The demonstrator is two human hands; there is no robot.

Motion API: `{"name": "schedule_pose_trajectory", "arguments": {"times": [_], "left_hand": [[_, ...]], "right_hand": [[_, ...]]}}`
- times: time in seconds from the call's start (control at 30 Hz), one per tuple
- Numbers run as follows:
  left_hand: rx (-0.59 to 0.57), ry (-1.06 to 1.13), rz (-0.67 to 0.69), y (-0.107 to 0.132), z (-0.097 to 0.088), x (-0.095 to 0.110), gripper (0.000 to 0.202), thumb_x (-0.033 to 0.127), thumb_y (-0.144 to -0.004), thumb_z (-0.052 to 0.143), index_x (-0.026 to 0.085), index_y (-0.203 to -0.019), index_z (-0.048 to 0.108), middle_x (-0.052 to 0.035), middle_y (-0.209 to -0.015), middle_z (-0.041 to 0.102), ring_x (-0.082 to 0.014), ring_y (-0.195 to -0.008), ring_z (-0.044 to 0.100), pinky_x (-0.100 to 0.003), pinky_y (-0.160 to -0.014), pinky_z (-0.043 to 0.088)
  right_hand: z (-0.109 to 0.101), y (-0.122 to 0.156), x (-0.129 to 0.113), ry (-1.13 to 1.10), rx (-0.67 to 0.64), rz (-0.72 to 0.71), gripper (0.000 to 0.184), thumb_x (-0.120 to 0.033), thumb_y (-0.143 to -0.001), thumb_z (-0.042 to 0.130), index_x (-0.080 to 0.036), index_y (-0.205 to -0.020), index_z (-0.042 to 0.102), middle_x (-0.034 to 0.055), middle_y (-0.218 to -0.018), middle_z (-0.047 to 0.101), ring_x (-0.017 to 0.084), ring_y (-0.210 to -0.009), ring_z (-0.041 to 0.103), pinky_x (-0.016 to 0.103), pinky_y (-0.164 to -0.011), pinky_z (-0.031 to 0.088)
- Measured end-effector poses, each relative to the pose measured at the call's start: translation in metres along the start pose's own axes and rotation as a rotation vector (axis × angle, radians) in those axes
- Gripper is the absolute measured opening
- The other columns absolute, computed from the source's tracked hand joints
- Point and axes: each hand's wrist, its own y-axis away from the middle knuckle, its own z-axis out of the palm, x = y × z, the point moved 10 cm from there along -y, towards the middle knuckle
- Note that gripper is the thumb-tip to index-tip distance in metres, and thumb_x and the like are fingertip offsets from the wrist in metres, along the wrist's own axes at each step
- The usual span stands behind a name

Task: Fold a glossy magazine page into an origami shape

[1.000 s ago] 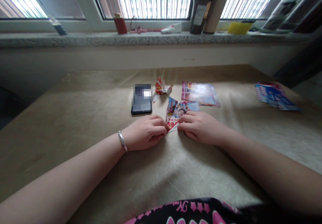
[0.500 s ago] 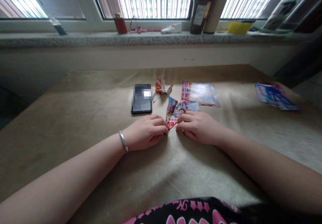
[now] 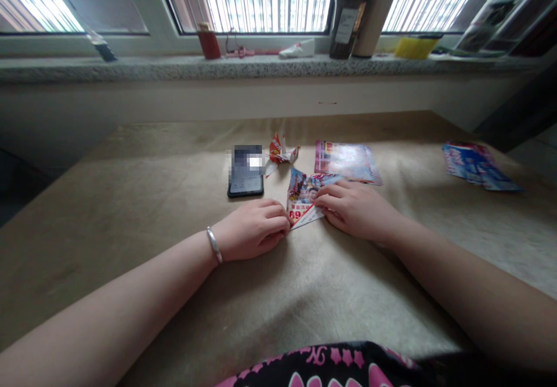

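Paper (image 3: 298, 192) with a folded edge lay on the table (image 3: 174, 300) in the head view, between both hands, nearer than the paper bird (image 3: 282, 152). Right hand (image 3: 361, 212), fingers together on the paper, had shifted rightward since half a second earlier, baring more white strip (image 3: 308, 218). Left hand (image 3: 252, 230) stayed curled at the near corner; whether either pinched, I couldn't tell.

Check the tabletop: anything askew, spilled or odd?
Blocky mosaic over the upper part of the phone, running past its left edge: probably image masking, not damage. Blue flyers at far right lie unevenly fanned. No spill shows; the folded paper is partly under the right hand.
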Motion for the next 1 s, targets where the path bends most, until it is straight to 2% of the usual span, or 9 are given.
{"name": "schedule_pose_trajectory", "arguments": {"times": [0.13, 0.27, 0.43, 0.53, 0.7, 0.83, 1.0], "left_hand": [[0.043, -0.013, 0.033, 0.0, -0.006, 0.009, 0.02, 0.018, -0.087, 0.042, 0.018, -0.087, 0.062, -0.0074, -0.088, 0.065, -0.0167, -0.086, 0.057, -0.029, -0.077, 0.048], [0.079, -0.077, 0.033, 0.0, -0.009, 0.012, 0.023, 0.019, -0.088, 0.042, 0.019, -0.095, 0.064, -0.0058, -0.09, 0.067, -0.0179, -0.088, 0.057, -0.032, -0.08, 0.048], [0.079, -0.06, -0.027, 0.0, -0.005, 0.0, 0.027, 0.019, -0.086, 0.048, 0.018, -0.111, 0.059, -0.0069, -0.112, 0.064, -0.0219, -0.113, 0.051, -0.039, -0.097, 0.044], [0.056, -0.03, -0.048, 0.0, -0.001, -0.006, 0.034, 0.02, -0.086, 0.049, 0.019, -0.119, 0.054, -0.0079, -0.124, 0.058, -0.0215, -0.123, 0.045, -0.042, -0.105, 0.036], [-0.012, -0.026, -0.101, 0.001, 0.007, -0.011, 0.038, 0.022, -0.087, 0.049, 0.023, -0.125, 0.05, -0.0066, -0.131, 0.054, -0.0202, -0.124, 0.046, -0.049, -0.11, 0.025], [-0.044, -0.045, -0.12, 0.002, 0.011, -0.014, 0.04, 0.024, -0.088, 0.048, 0.024, -0.128, 0.048, -0.006, -0.135, 0.05, -0.021, -0.127, 0.043, -0.05, -0.111, 0.023], [-0.053, -0.063, -0.121, 0.003, 0.012, -0.014, 0.04, 0.027, -0.089, 0.047, 0.024, -0.129, 0.046, -0.006, -0.138, 0.047, -0.0212, -0.128, 0.042, -0.048, -0.11, 0.024]], "right_hand": [[0.002, 0.0, 0.008, -0.017, 0.024, 0.064, 0.031, -0.026, -0.089, 0.045, -0.018, -0.115, 0.061, 0.0101, -0.112, 0.064, 0.025, -0.099, 0.055, 0.039, -0.082, 0.045], [0.005, -0.001, 0.003, -0.053, 0.027, 0.048, 0.034, -0.026, -0.09, 0.044, -0.02, -0.12, 0.058, 0.0086, -0.119, 0.061, 0.025, -0.103, 0.053, 0.041, -0.087, 0.046], [0.007, -0.002, 0.0, -0.111, 0.031, 0.021, 0.035, -0.024, -0.09, 0.044, -0.02, -0.122, 0.057, 0.0086, -0.123, 0.059, 0.025, -0.108, 0.052, 0.042, -0.091, 0.045], [0.007, -0.002, 0.0, -0.136, 0.047, 0.011, 0.034, -0.023, -0.089, 0.045, -0.019, -0.121, 0.058, 0.0101, -0.121, 0.06, 0.024, -0.109, 0.052, 0.043, -0.092, 0.045], [0.005, -0.002, -0.001, -0.146, 0.069, -0.001, 0.034, -0.023, -0.089, 0.046, -0.02, -0.121, 0.057, 0.0101, -0.121, 0.06, 0.024, -0.113, 0.051, 0.043, -0.095, 0.045], [0.007, -0.002, 0.002, -0.095, 0.068, 0.025, 0.038, -0.025, -0.089, 0.046, -0.019, -0.125, 0.054, 0.0096, -0.125, 0.058, 0.026, -0.118, 0.046, 0.045, -0.098, 0.042], [0.004, -0.002, 0.005, -0.062, 0.054, 0.041, 0.038, -0.029, -0.089, 0.046, -0.017, -0.123, 0.056, 0.01, -0.115, 0.062, 0.026, -0.112, 0.05, 0.042, -0.097, 0.04]]}}
